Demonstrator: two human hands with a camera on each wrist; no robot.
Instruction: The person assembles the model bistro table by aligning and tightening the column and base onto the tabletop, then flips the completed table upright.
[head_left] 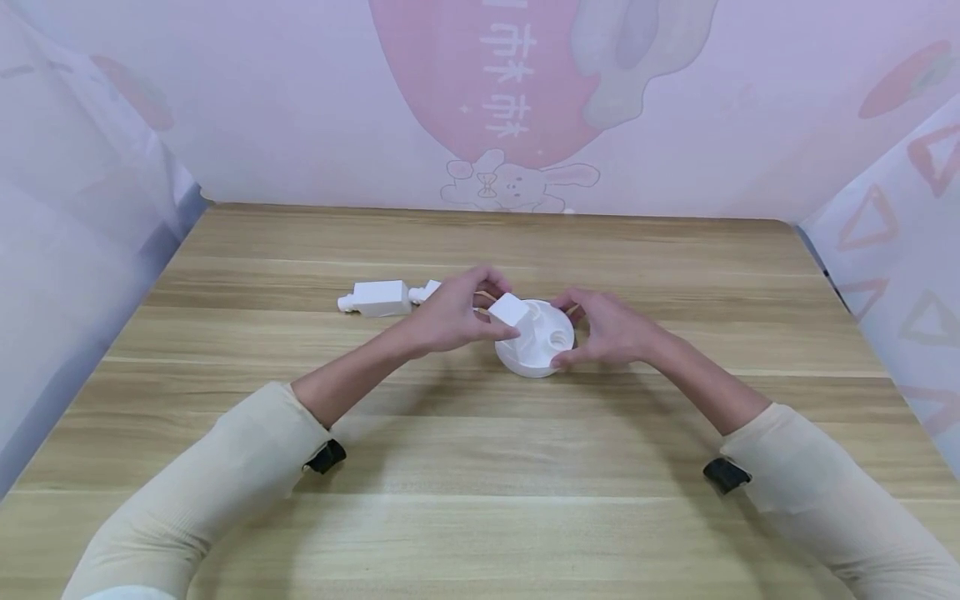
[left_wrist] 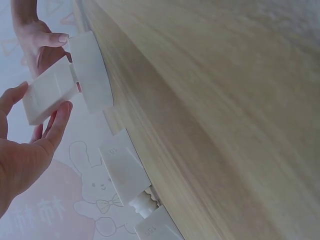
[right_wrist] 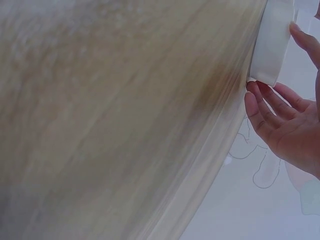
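The right hand point(head_left: 618, 329) has its fingers around a round white base point(head_left: 536, 362) on the worktop point(head_left: 480, 500); a ridged hole point(head_left: 558, 339) shows in it. The left hand point(head_left: 453, 315) pinches a white block point(head_left: 510, 309) over the base's left part, long side tilted, neck down. Farther back, two bottle-shaped blocks point(head_left: 381, 298) lie, necks left.

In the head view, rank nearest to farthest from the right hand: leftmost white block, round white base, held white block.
1. Round white base: at the right hand.
2. Held white block: left, in the left hand.
3. Leftmost white block: farther left.
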